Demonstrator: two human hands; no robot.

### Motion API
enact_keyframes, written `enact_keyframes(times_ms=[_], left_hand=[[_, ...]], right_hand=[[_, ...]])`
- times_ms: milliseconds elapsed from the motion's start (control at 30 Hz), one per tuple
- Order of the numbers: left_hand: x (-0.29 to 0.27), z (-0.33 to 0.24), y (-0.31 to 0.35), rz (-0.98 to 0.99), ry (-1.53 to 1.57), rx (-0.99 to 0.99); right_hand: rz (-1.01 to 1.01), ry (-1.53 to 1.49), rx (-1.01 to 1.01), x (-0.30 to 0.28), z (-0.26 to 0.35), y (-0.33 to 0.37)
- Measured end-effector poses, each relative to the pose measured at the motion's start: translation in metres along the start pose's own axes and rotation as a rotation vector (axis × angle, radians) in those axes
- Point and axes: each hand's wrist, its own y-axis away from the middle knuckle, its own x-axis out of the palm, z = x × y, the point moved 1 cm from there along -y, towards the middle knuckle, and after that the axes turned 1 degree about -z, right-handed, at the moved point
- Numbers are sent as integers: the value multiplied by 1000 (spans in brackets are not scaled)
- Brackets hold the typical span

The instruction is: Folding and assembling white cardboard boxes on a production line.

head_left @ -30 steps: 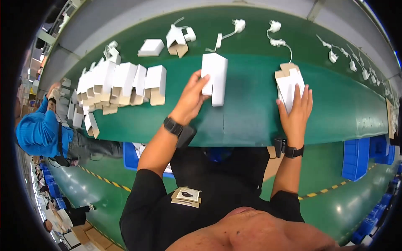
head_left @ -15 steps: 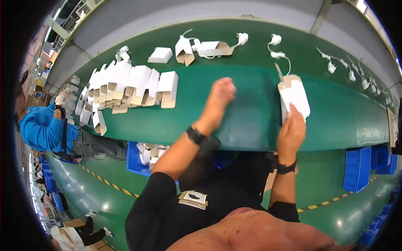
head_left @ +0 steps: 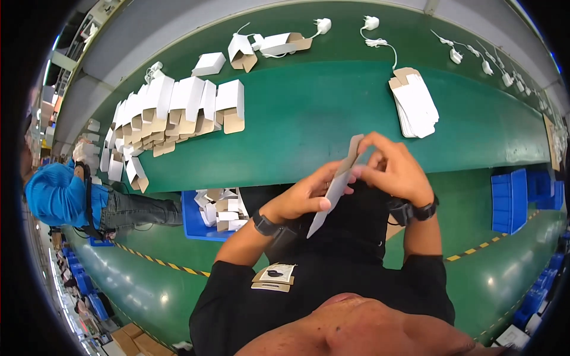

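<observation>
A flattened white carton (head_left: 338,185) with a brown inner side is held edge-on in front of my body, just past the table's near edge. My left hand (head_left: 306,196) grips it by its lower part, thumb on one face and fingers behind. At the upper end, my right hand (head_left: 395,169) has its thumb and curled fingers closed at the flap and side edge. Beyond my right hand, a stack of flattened white cartons (head_left: 415,107) lies on the green table (head_left: 309,113).
Rows of opened white boxes (head_left: 184,107) stand on the left. White plug adapters with cables (head_left: 371,24) lie along the back ledge. A blue bin (head_left: 193,228) of small boxes sits below the table. A person in blue (head_left: 56,196) works at the far left.
My right hand has left the stack and come back toward my body with a flat carton. My left hand has drawn in from over the table and now grips that carton too.
</observation>
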Motion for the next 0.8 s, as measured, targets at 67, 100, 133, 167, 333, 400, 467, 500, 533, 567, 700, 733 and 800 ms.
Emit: enact_keyframes(times_ms=[67, 100, 133, 167, 333, 400, 467, 500, 533, 567, 700, 733, 800], left_hand=[[5, 3, 5, -106, -19, -14], [6, 4, 5, -160, -27, -23], [8, 6, 4, -150, -19, -35], [8, 8, 1, -252, -29, -15], [25, 8, -10, -518, -77, 246], [19, 15, -12, -440, -17, 215], [13, 24, -11, -308, 101, 164], [10, 26, -12, -297, 103, 156], [9, 30, -9, -292, 94, 135], [8, 32, -7, -289, 86, 114], [26, 29, -7, -380, 73, 158], [30, 26, -8, -427, 67, 196], [30, 23, -9, -446, 88, 198]], right_hand=[[210, 146, 131, -6, -1, 4], [266, 157, 99, -5, -5, 4], [325, 163, 70, -3, -12, 6], [384, 168, 43, 0, -19, 9], [-299, -335, -148, 39, -30, 16], [-339, -650, -256, 57, -41, 11], [-371, -808, -312, 66, -59, 10], [-312, -759, -282, 66, -72, 10], [-245, -713, -249, 67, -78, 11], [-176, -666, -215, 70, -83, 13], [-300, -727, -244, 71, -64, 22], [-291, -724, -239, 70, -62, 23], [-375, -504, -423, 67, -56, 21]])
